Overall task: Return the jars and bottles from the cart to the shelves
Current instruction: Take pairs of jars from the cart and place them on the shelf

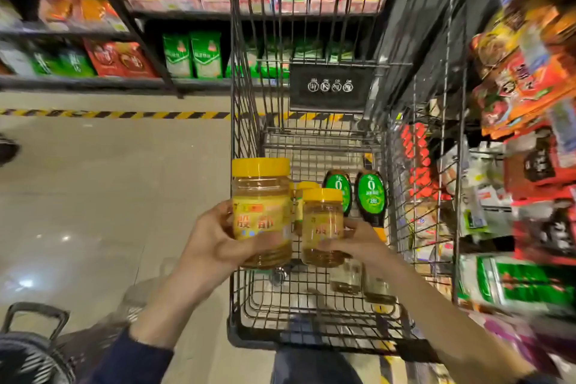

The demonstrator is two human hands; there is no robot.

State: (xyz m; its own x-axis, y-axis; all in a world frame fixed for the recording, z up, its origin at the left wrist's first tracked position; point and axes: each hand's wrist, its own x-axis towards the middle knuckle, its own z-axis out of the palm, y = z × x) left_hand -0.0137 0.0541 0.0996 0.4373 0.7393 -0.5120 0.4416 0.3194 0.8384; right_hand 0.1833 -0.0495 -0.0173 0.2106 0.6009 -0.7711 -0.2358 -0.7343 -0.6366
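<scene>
My left hand (215, 240) grips a large yellow-lidded honey jar (261, 196) by its side, held upright over the left rim of the wire cart (246, 121). My right hand (358, 241) holds a smaller jar (322, 221) of the same kind just to its right, inside the cart. Behind them stands another yellow-lidded jar (304, 188), mostly hidden. Two dark squeeze bottles with green labels (371, 193) lie on the cart floor. Two clear bottles (346, 280) lie nearer me in the cart, blurred.
Shelves with packaged goods (530, 103) stand close on the right of the cart. A far shelf (93, 81) holds green and red bags across a tiled aisle with a yellow-black stripe (124, 114). A dark basket (34, 349) sits at lower left.
</scene>
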